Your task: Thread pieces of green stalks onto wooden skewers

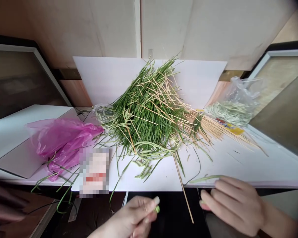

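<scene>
My left hand point(136, 216) is at the front edge, thumb and fingers pinched on a small green piece of bean point(158, 209). To the right, my right hand point(237, 203) is closed with its fingers curled. A pale green long bean point(205, 178) sticks out leftward from beside its index finger; the rest is hidden behind the hand. Between and beyond the hands, several short cut bean pieces point(144, 170) lie on the white table point(164, 177). Behind them, whole long beans point(149, 150) curve along the front of a large heap of green chives point(149, 115).
Thin wooden skewers point(208, 127) lie over and beside the heap; one skewer point(185, 191) juts past the front edge. A clear bag of pale green strips point(234, 105) stands back right. A pink plastic bag point(64, 138) and white box point(29, 138) are at left.
</scene>
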The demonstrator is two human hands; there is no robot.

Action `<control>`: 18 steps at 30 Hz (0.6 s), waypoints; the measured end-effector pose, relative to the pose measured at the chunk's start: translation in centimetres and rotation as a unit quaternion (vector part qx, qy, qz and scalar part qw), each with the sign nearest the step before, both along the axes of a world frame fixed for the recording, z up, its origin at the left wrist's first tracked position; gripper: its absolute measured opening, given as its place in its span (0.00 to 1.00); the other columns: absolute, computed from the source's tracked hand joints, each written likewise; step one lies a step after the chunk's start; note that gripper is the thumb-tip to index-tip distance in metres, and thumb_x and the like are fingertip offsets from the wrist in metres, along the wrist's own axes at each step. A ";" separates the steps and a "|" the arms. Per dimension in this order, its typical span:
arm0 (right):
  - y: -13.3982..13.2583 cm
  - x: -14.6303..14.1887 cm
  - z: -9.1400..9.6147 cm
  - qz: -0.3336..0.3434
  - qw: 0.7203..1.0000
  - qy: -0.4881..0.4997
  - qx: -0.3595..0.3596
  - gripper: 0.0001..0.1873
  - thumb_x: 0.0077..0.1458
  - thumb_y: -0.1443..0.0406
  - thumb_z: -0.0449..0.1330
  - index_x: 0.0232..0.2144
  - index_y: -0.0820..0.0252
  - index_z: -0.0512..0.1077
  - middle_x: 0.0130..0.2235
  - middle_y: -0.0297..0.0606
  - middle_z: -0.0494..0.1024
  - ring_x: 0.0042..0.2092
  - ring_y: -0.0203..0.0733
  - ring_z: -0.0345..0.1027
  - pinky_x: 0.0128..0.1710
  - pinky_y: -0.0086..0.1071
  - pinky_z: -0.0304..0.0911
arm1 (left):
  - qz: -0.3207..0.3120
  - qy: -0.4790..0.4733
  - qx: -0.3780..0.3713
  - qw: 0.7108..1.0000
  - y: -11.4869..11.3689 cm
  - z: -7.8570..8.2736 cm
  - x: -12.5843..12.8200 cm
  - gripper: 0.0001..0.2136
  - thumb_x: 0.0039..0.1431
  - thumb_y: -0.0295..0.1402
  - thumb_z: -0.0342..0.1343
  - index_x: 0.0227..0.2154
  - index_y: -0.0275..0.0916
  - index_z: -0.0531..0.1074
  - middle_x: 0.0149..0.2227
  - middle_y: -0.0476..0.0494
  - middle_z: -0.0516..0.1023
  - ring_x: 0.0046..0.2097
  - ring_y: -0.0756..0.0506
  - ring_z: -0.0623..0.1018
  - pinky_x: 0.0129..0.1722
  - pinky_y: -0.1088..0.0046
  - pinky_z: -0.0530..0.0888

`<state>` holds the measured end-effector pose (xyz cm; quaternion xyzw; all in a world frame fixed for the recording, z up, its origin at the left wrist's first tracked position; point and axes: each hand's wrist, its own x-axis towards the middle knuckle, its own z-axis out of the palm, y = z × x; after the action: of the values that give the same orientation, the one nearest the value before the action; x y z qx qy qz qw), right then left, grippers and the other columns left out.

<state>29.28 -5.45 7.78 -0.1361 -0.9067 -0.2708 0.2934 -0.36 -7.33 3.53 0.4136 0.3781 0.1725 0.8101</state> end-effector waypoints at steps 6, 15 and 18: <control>2.9 -1.3 -1.7 -0.179 0.875 0.020 -0.448 0.11 0.71 0.66 0.54 0.36 0.54 0.75 0.24 0.33 0.72 0.25 0.41 0.62 0.27 0.35 0.47 | 0.097 0.295 0.538 0.784 7.0 -0.1 0.1 0.19 0.71 0.45 0.54 0.26 0.40 0.73 0.28 0.45 0.78 0.33 0.44 0.75 0.37 0.69 0.68; 6.0 -4.8 -3.4 -0.169 0.707 0.129 -0.675 0.12 0.70 0.65 0.51 0.54 0.51 0.63 0.26 0.24 0.64 0.28 0.40 0.60 0.30 0.31 0.53 | 0.082 0.194 0.614 0.761 9.6 -0.6 2.5 0.19 0.68 0.43 0.60 0.56 0.41 0.70 0.54 0.37 0.78 0.48 0.40 0.79 0.50 0.60 0.75; 6.9 -5.5 -4.1 -0.128 0.665 0.172 -0.716 0.12 0.70 0.63 0.52 0.55 0.53 0.60 0.34 0.30 0.72 0.37 0.41 0.68 0.38 0.34 0.62 | 0.081 0.151 0.580 0.796 9.1 -0.3 3.2 0.18 0.66 0.45 0.62 0.51 0.41 0.70 0.49 0.39 0.79 0.42 0.43 0.79 0.43 0.66 0.75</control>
<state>23.82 1.50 3.72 -0.4630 -0.7285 0.4549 0.2191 2.80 1.75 3.25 0.7949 0.3564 0.3599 0.3341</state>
